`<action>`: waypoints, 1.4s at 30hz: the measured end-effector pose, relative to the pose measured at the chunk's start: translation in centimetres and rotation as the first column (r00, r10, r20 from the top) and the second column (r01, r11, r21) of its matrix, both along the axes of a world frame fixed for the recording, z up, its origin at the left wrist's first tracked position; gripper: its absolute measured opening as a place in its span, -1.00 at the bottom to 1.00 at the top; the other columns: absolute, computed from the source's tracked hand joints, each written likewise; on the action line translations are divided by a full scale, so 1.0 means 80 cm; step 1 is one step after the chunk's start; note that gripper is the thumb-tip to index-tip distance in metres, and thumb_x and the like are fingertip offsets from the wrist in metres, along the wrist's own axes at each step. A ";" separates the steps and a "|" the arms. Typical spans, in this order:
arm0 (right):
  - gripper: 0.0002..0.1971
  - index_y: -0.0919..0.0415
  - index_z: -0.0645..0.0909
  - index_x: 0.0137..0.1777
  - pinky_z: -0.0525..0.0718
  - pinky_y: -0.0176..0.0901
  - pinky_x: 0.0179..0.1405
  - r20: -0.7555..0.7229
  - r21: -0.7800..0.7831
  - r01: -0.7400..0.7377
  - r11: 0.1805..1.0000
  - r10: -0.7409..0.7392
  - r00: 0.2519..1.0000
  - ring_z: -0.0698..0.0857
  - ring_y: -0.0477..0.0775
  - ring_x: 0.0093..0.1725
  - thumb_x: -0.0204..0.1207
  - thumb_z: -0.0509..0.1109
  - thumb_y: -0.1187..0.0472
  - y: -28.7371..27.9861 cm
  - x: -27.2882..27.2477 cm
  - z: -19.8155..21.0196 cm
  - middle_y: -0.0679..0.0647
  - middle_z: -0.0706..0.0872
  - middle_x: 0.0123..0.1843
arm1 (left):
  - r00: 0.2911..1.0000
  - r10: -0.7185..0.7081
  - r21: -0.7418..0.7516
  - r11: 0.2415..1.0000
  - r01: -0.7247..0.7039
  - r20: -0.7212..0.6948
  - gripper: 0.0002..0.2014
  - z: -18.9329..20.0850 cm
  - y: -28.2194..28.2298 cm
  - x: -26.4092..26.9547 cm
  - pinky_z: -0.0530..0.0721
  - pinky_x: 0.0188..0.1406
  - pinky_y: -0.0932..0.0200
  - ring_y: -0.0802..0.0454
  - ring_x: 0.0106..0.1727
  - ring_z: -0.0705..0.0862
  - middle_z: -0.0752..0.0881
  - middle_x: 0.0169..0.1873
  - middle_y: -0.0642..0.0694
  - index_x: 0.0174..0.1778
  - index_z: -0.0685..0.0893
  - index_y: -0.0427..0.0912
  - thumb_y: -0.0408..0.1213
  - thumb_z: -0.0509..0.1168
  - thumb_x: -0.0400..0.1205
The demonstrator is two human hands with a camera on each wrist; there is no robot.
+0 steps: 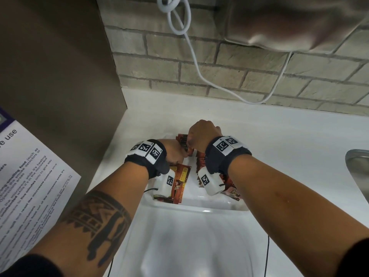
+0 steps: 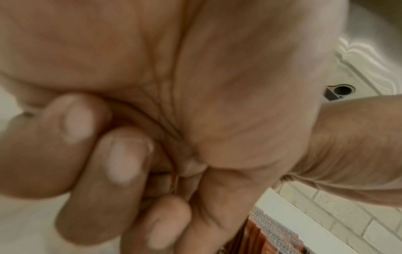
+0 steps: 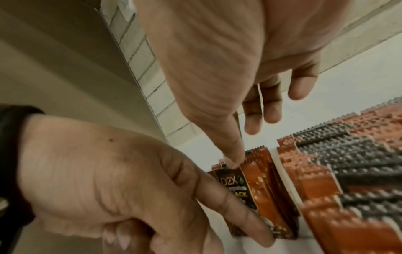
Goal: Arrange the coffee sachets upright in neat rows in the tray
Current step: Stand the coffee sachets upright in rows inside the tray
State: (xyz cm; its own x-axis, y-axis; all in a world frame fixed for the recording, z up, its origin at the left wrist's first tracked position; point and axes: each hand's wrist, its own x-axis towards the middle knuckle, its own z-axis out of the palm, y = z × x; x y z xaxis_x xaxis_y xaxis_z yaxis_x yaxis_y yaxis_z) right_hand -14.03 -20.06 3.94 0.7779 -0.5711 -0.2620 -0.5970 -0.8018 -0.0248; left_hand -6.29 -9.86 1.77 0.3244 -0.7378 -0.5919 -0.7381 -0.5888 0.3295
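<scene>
A white tray point(image 1: 199, 207) sits on the white counter. Orange and black coffee sachets point(image 3: 330, 173) stand upright in a long row on its right side. A shorter upright row point(image 1: 182, 141) stands at the far left, and a few sachets point(image 1: 179, 183) lie flat at the near left. My left hand point(image 1: 177, 153) pinches the front black sachet point(image 3: 233, 185) of the short row, one digit along its face and the other fingers point(image 2: 121, 159) curled. My right hand point(image 1: 202, 134) arches over that row. Its thumb point(image 3: 233, 159) touches the sachet's top edge and its fingers point(image 3: 261, 110) hang behind.
A brown panel point(image 1: 60, 66) with a printed notice point(image 1: 30, 176) stands close on the left. The brick wall point(image 1: 239, 62) behind has a white cable point(image 1: 191, 48) hanging down, with a cloth point(image 1: 299, 23) above. A steel sink edge point(image 1: 359, 166) is at the right.
</scene>
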 end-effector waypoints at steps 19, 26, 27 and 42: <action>-0.77 0.07 0.75 0.08 0.56 0.04 0.22 0.218 0.041 0.001 0.999 -0.010 0.976 0.62 0.13 0.18 0.56 0.28 0.19 -0.013 -0.026 0.030 0.03 0.67 0.13 | 0.998 0.045 -0.037 0.998 -0.047 -0.042 -0.62 0.005 -0.004 0.000 0.67 0.02 0.22 -0.10 0.34 0.70 0.71 0.34 -0.14 0.46 0.66 -0.17 -0.23 0.29 0.71; -0.80 -0.01 0.76 0.07 0.54 0.04 0.25 0.255 0.049 0.008 0.999 -0.020 0.967 0.61 0.11 0.22 0.57 0.31 0.15 -0.011 -0.033 0.034 0.00 0.68 0.16 | 0.988 0.129 -0.056 0.989 -0.134 -0.088 -0.64 0.000 -0.005 0.003 0.70 0.18 0.10 -0.04 0.15 0.71 0.74 0.29 -0.15 0.42 0.69 -0.17 -0.22 0.30 0.70; -0.80 -0.01 0.76 0.06 0.55 0.06 0.26 0.261 0.055 0.010 0.998 -0.024 0.965 0.61 0.11 0.23 0.56 0.32 0.14 -0.010 -0.035 0.034 0.00 0.68 0.15 | 0.986 0.136 -0.065 0.988 -0.142 -0.094 -0.65 0.000 -0.005 0.004 0.70 0.11 0.13 -0.03 0.11 0.70 0.75 0.26 -0.14 0.40 0.71 -0.17 -0.22 0.31 0.70; -0.78 0.07 0.75 0.08 0.58 0.09 0.24 0.236 0.043 0.024 0.999 -0.034 0.971 0.62 0.13 0.20 0.57 0.30 0.16 -0.006 -0.046 0.037 0.04 0.67 0.15 | 0.978 0.190 -0.127 0.971 -0.201 -0.089 -0.69 -0.003 -0.006 0.007 0.72 0.22 0.01 -0.12 0.22 0.76 0.78 0.20 -0.15 0.30 0.76 -0.15 -0.21 0.35 0.65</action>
State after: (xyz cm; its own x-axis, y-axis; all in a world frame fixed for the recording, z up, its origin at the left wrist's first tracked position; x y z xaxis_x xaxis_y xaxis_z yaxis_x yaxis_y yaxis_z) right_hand -17.75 -20.58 6.94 0.8037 -0.5873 -0.0953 -0.5935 -0.7797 -0.1998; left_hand -5.74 -10.30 1.55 0.4283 -0.7388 -0.5203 -0.5829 -0.6658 0.4657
